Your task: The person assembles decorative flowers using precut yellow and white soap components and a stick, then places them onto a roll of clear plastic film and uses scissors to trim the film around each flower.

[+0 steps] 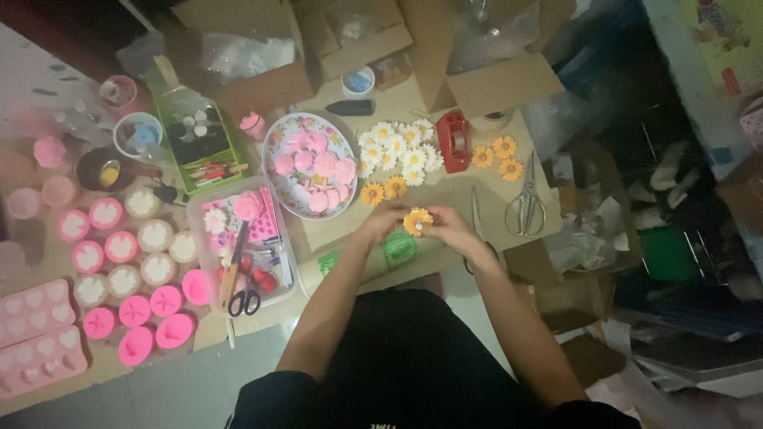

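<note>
Both my hands meet over the brown cardboard surface (445, 191) and hold one orange artificial flower (417, 222) between them. My left hand (383, 220) grips its left side and my right hand (451, 226) its right side. Just beyond my hands lie two more orange flowers (383, 191), and a cluster of white daisy-like flowers (396, 148) sits behind those. A green patterned roll or sheet (397, 249) lies under my wrists.
A round floral plate (274, 143) holds pink round pieces. Metal scissors (526, 202), a red tape dispenser (454, 141) and three orange flowers (498, 157) lie to the right. Pink moulds (119, 262), a clear tray (205, 262) with black-handled scissors (242, 298) and open cardboard boxes (262, 79) crowd the left and back.
</note>
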